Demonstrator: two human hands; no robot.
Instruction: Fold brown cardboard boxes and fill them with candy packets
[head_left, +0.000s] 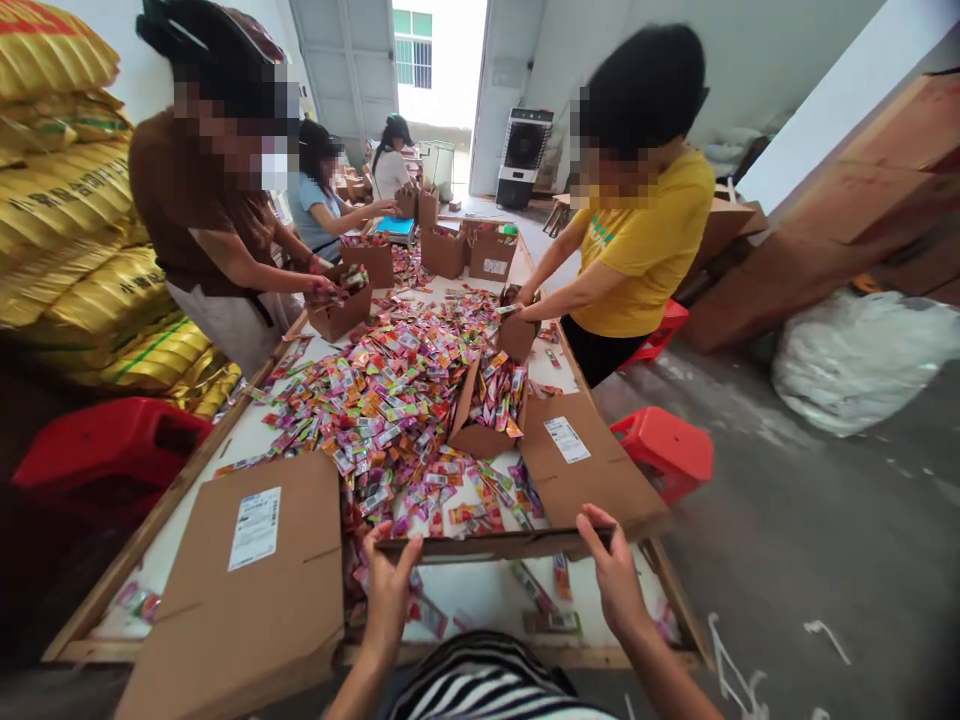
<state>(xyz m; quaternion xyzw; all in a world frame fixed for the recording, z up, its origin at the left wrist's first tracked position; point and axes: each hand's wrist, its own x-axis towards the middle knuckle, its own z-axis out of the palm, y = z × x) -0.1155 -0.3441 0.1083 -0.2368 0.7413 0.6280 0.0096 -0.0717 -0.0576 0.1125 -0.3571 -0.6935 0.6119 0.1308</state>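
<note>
My left hand (388, 590) grips the left end of a flat piece of cardboard (487, 546), thumb and fingers about its edge. Near the other end, my right hand (613, 570) pinches the same cardboard. It is seen almost edge-on, level above the near end of the table. Behind it spreads a large heap of small colourful packets (390, 400). Flattened cartons with white labels lie on both sides, a left carton (292, 560) and a right carton (555, 490). Whether the right one joins the held piece, I cannot tell. An open carton (480, 440) holding packets leans in the heap.
The white table has a wooden rim (187, 490). A person in brown (202, 200) and a person in yellow (652, 230) handle packets at cartons along its sides. Two more people sit farther back. Red stools (667, 450) and stacked yellow sacks (67, 220) flank the table.
</note>
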